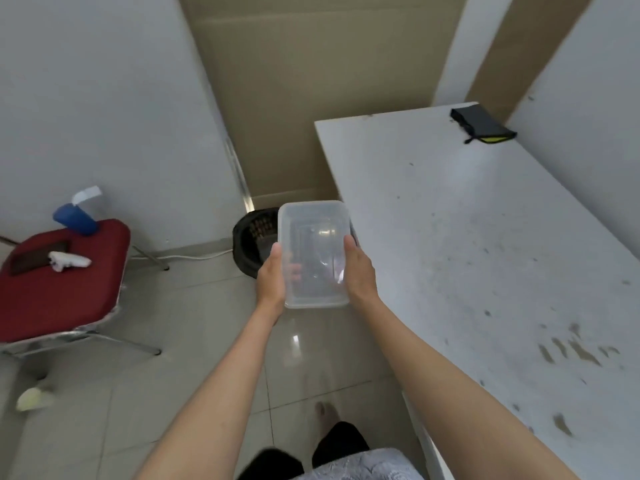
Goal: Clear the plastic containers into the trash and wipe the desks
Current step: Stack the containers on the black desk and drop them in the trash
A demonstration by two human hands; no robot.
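The container (313,254) I grip between my left hand (272,278) and right hand (360,271) is clear, smooth plastic with glossy glints. The desk (485,237) beside me has a white matt top, speckled and smeared with grime. Floor tiles (194,323) are glossy and reflective. The chair (62,282) has a red padded seat on shiny metal legs. A cardboard panel (311,81) looks matt brown.

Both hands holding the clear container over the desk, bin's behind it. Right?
Not over the desk. The head view shows both hands, left and right, holding the clear container over the floor beside the desk, with the bin behind it.
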